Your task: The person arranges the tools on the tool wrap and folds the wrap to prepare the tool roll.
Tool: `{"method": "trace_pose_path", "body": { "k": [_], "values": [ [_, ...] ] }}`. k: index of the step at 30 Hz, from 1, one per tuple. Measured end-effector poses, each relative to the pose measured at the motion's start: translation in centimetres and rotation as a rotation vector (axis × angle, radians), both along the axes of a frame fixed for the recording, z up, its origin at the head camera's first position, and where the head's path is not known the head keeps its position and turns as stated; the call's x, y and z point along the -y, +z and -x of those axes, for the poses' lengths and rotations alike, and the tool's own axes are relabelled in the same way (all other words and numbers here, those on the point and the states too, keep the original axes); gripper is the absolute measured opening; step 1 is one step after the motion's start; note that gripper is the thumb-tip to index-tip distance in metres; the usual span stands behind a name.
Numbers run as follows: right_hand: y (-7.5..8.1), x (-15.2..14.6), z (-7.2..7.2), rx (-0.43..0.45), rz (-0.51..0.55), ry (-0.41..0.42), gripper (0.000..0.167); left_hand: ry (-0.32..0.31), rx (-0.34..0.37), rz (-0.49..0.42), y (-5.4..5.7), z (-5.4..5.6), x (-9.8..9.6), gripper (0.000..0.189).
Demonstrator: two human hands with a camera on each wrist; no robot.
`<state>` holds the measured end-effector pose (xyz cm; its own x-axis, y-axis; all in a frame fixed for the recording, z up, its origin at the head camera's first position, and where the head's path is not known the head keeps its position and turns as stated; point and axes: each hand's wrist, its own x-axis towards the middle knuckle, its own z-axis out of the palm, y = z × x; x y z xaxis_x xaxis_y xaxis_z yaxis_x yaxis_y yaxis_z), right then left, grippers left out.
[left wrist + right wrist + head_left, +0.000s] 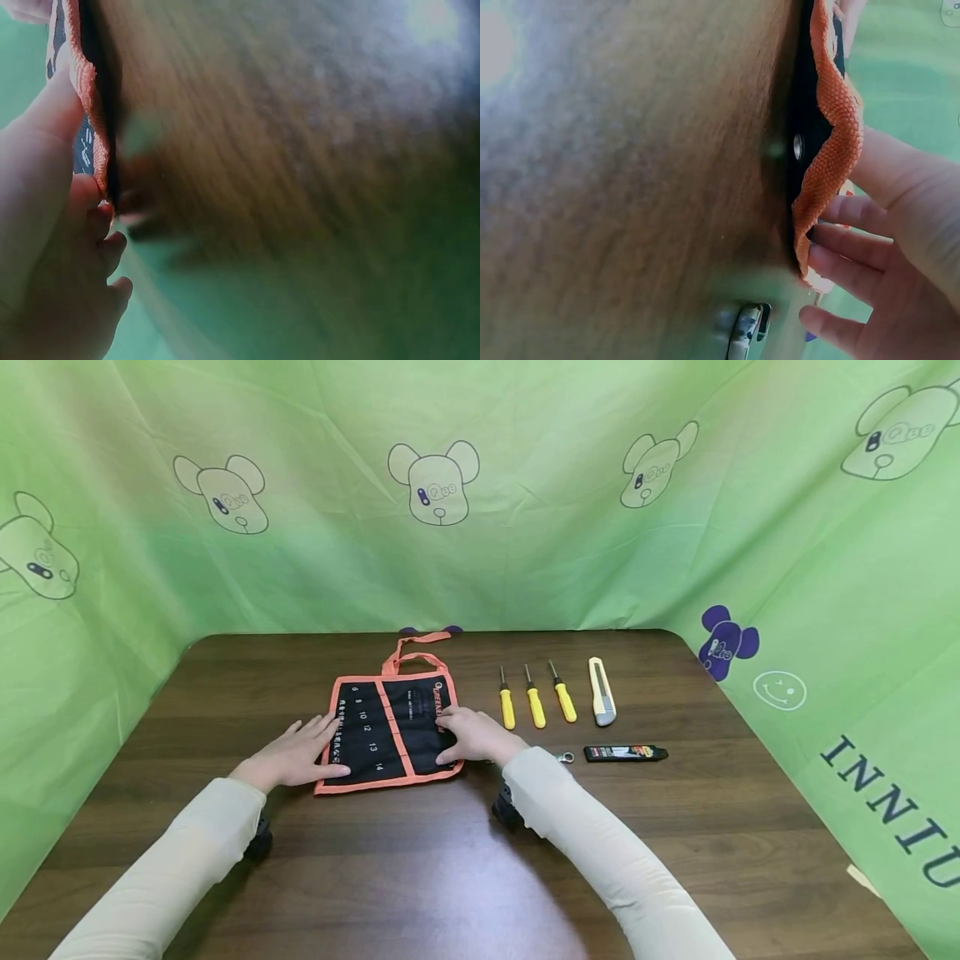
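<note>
A black tool roll (pixel 397 727) with orange trim, numbered pockets and orange tie straps lies flat on the table. My left hand (pixel 296 756) rests on its left edge, fingers spread and thumb over the lower corner. On the right edge rests my right hand (pixel 476 737), its thumb and fingertips touching the black cloth. In the left wrist view the thumb (pixel 56 105) lies over the orange trim. The right wrist view shows the wavy orange trim (pixel 840 127) lifted slightly, with fingers (pixel 847 270) extended beside it. A metal wrench (pixel 564 758) is partly hidden behind the right forearm.
Right of the roll lie three yellow-handled screwdrivers (pixel 535 708) and a white-and-grey utility knife (pixel 602 693). Below the knife is a slim black case (pixel 625 753) with a colourful label. Green printed cloth (pixel 525 568) hangs around the wooden table (pixel 420 877).
</note>
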<state>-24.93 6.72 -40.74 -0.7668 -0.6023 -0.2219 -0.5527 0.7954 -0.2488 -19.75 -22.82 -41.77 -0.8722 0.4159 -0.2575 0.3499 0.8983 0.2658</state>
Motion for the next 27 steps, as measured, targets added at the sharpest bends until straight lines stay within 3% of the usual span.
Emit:
{"method": "trace_pose_path", "body": {
  "k": [14, 27],
  "values": [
    [2.7, -1.7, 0.2, 0.015, 0.218, -0.058, 0.062, -0.013, -0.026, 0.002, -0.3, 0.0, 0.0, 0.095],
    [4.5, -4.8, 0.3, -0.091, 0.343, -0.03, 0.061, -0.011, -0.03, 0.003, -0.2, -0.1, -0.1, 0.094]
  ]
}}
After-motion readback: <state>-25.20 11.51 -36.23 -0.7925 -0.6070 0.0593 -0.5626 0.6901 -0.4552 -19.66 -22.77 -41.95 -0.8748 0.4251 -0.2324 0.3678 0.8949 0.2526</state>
